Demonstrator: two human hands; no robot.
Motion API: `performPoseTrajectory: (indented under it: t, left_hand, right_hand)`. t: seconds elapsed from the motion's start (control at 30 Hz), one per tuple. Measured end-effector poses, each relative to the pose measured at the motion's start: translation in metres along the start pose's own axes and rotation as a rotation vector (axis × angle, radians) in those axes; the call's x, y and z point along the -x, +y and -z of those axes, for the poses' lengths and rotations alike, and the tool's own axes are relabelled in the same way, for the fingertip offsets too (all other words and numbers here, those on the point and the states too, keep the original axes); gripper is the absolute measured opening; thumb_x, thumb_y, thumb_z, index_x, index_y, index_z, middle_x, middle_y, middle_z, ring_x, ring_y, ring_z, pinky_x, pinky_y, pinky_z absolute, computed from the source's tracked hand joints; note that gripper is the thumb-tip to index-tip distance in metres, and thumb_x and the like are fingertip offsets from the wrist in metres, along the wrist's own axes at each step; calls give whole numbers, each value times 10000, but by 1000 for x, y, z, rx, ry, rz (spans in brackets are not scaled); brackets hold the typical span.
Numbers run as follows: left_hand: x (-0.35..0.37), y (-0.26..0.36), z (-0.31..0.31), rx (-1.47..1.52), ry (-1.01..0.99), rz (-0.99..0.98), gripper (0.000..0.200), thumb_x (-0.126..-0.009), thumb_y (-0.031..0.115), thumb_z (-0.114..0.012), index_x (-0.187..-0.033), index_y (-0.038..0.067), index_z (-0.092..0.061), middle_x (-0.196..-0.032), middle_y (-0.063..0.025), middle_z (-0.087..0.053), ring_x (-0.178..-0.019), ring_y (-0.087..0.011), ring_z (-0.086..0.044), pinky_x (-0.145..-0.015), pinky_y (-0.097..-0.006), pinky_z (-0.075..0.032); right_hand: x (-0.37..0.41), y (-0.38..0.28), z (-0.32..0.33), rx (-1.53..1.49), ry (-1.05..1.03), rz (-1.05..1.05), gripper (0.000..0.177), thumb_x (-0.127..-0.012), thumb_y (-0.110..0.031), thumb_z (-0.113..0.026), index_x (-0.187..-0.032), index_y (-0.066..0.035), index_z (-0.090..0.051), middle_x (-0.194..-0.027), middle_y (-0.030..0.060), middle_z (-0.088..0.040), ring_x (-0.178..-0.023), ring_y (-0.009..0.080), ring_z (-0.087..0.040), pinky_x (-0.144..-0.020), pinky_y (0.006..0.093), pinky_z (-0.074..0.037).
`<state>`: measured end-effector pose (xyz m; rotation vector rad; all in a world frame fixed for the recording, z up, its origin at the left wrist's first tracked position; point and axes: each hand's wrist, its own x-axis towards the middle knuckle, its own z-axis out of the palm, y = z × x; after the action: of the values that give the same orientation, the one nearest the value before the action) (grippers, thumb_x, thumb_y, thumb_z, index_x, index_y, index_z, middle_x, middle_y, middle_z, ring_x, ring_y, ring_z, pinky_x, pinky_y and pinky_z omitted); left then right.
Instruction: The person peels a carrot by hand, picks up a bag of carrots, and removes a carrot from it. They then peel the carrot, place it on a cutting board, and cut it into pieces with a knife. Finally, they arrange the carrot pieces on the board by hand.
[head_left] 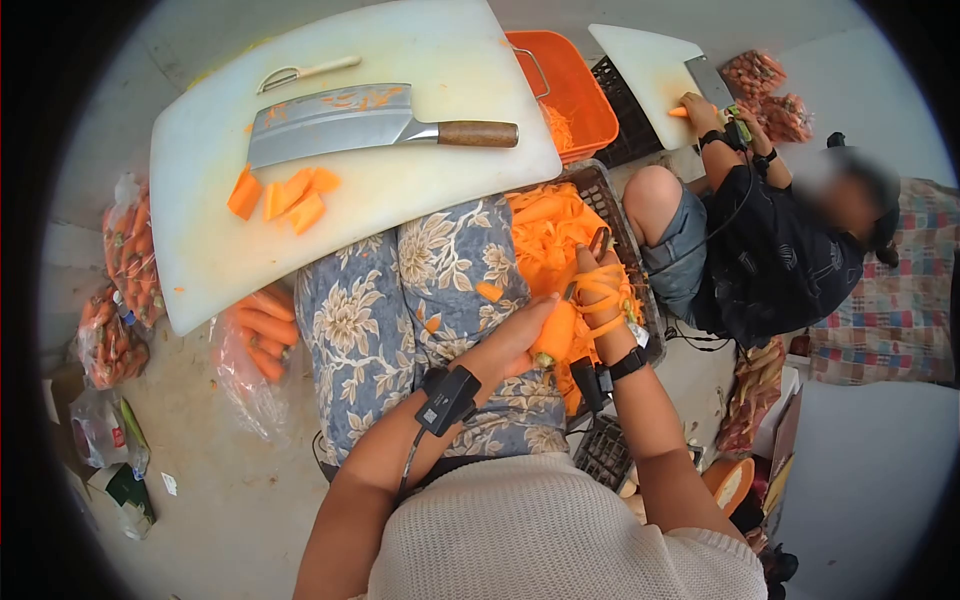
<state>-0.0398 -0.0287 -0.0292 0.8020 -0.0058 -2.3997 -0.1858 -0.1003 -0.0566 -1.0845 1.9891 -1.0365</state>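
Observation:
My left hand [522, 335] is wrapped round a thick orange carrot [555, 335] above my lap, its stem end toward me. Orange peel strips hang over my right hand [597, 290], whose fingers are closed round a dark peeler [598, 243] at the carrot's far end. Below both hands a dark crate [655, 330] holds a heap of orange peelings [545, 235]. On the white cutting board [420, 60] at the upper left lie a cleaver [340, 122] with a wooden handle, a pale peeler [308, 73] and several carrot pieces [290, 198].
A co-worker [790, 250] at the right holds a carrot on another white board [650, 85]. An orange basin [575, 90] stands between the boards. Bags of carrots [130, 250] lie at the left, another bag [260, 340] beside my legs.

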Motion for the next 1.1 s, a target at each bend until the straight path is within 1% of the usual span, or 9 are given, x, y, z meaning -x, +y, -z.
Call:
performPoseTrajectory:
  t: [0.17,0.3,0.43,0.5,0.63,0.9,1.03,1.07,1.1]
  left_hand:
    - [1,1,4,68,-90,119,369,-904,337,-465,-1119,39,-423,-924,-127,-558,-762,-220,-610,-610,-332,-532]
    - [6,5,-1,84,-78,139,388,-888,346,-494,-1105,29,-445,-908,-138,-573,-771,-232,-617,-608,-333,-534]
    - [7,5,-1,94,-85,152,403,-882,344,-503,-1101,10,-452,-892,-152,-579,-763,-238,-618,-634,-344,-535]
    - [11,9,-1,67,-94,169,407,-884,345,-496,-1098,1,-458,-899,-159,-582,-767,-241,-617,-646,-347,-534]
    - [19,21,-2,88,-281,181,424,-892,350,-469,-1091,-24,-481,-924,-171,-586,-778,-242,-614,-644,-348,-528]
    - [6,7,3,159,-91,76,444,-897,411,-441,-1086,14,-502,-925,-126,-593,-774,-207,-608,-632,-362,-517]
    - [6,5,2,152,-110,37,443,-900,430,-425,-1107,44,-492,-908,-103,-593,-776,-200,-604,-656,-352,-511]
    - [6,5,1,168,-108,26,432,-906,418,-418,-1117,47,-486,-908,-100,-593,-774,-199,-604,-666,-350,-509]
    - [5,4,1,164,-114,24,432,-906,418,-418,-1117,47,-486,-908,-100,-593,-774,-199,-604,-666,-350,-509]
  right_hand:
    - [-12,-9,8,-51,5,-135,254,-765,-229,-601,-775,-28,-445,-680,85,-512,-569,162,-495,-516,311,-416]
    - [-9,-10,7,-227,-73,-416,302,-793,-293,-600,-886,-25,-496,-694,61,-514,-546,161,-509,-460,293,-413]
    - [-27,19,19,-354,-185,-438,319,-807,-301,-587,-956,-29,-515,-699,67,-534,-560,157,-528,-467,293,-432]
    - [-55,56,24,-33,-188,-357,297,-835,-274,-564,-1020,-47,-512,-722,53,-547,-603,152,-543,-490,284,-450]
    - [-42,78,32,-444,-127,-408,195,-836,-248,-532,-868,-56,-546,-725,54,-538,-617,188,-536,-509,344,-423]
    - [29,62,53,-550,-49,-403,215,-821,-254,-583,-903,-77,-492,-802,64,-561,-459,122,-479,-414,210,-400]
    - [66,-8,57,-674,72,-239,247,-821,-186,-582,-976,-46,-452,-991,101,-523,-853,184,-587,-691,295,-514]
    - [75,-25,60,-646,10,-195,294,-830,-175,-573,-1043,-30,-431,-1031,88,-513,-1049,193,-519,-826,323,-479]
    - [83,-41,60,-648,13,-188,294,-830,-175,-573,-1043,-30,-431,-1031,88,-513,-1049,193,-519,-826,323,-479]
